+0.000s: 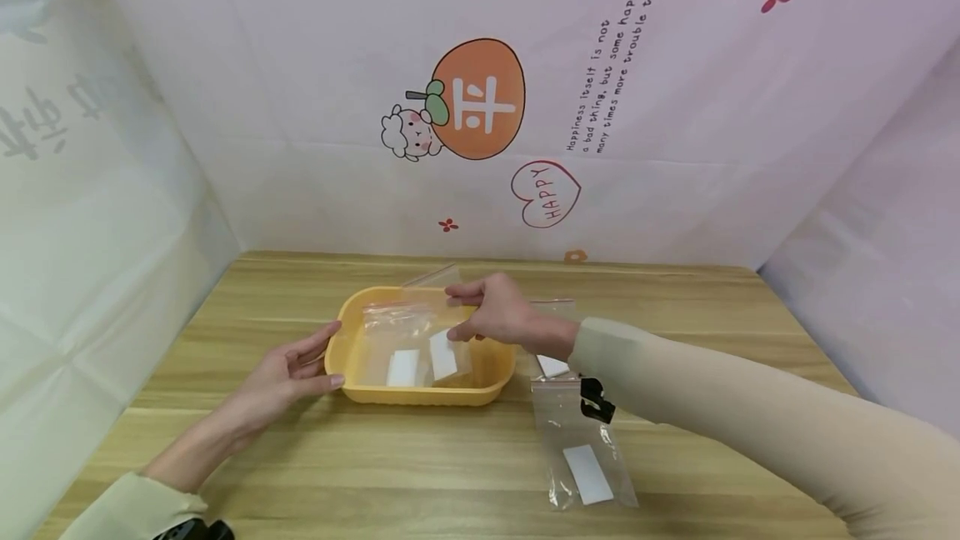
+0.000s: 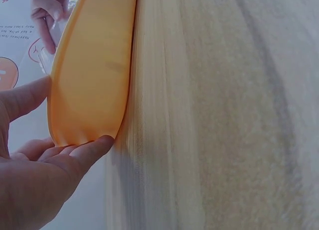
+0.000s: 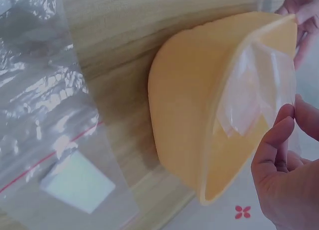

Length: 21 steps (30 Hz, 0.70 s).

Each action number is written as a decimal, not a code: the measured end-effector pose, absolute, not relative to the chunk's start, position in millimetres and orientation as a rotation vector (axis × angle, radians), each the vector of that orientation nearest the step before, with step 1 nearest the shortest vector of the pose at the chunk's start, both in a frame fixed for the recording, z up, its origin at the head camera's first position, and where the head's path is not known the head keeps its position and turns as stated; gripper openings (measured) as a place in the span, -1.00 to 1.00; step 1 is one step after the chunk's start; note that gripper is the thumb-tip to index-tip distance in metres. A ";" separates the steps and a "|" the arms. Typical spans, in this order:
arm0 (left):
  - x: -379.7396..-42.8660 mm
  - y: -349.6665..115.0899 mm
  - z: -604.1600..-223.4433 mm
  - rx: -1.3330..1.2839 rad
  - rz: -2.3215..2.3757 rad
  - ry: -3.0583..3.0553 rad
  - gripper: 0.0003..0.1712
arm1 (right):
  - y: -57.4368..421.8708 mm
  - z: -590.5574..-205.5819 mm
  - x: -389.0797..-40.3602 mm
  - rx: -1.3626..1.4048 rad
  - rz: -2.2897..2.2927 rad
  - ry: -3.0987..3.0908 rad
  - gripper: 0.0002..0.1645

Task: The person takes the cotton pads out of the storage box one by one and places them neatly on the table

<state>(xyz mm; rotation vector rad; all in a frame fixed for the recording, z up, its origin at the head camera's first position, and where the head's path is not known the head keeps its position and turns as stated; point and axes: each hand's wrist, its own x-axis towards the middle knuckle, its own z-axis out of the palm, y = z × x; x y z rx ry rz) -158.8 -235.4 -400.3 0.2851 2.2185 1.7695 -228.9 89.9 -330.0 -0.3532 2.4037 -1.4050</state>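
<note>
A yellow plastic basket (image 1: 420,396) stands on the wooden table. My left hand (image 1: 277,377) grips its left end, the thumb at the rim (image 2: 56,65) and the fingers against the end wall. Over the basket's right part, my right hand (image 1: 501,311) pinches a clear zip bag (image 3: 276,83) between thumb and fingers. A white card (image 1: 443,354) shows in this bag, and its upper part leans past the back rim. Beside it in the basket lies another clear zip bag (image 1: 381,332) with a white card (image 1: 402,367). The two bags overlap.
Right of the basket, a clear zip bag (image 1: 553,432) with a white card (image 1: 588,473) lies on the table (image 1: 420,473). Behind it is another bag (image 1: 553,305), partly hidden by my right forearm. Printed cloth (image 1: 322,107) hangs behind and at both sides.
</note>
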 end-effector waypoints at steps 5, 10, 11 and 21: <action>-158.7 -235.1 -400.7 0.284 1.769 2.216 0.04 | 101.5 -319.7 -226.1 -0.357 -1.425 2.417 -0.22; -158.9 -235.1 -401.3 0.287 1.776 2.215 0.04 | 113.1 -308.5 -223.6 -0.386 -1.434 2.435 -0.21; -158.9 -235.1 -401.2 0.287 1.778 2.212 0.04 | 115.8 -305.6 -222.9 -0.393 -1.433 2.434 -0.20; -157.1 -235.2 -400.2 0.282 1.764 2.225 0.03 | 148.7 -279.1 -220.4 -0.430 -1.391 2.466 -0.18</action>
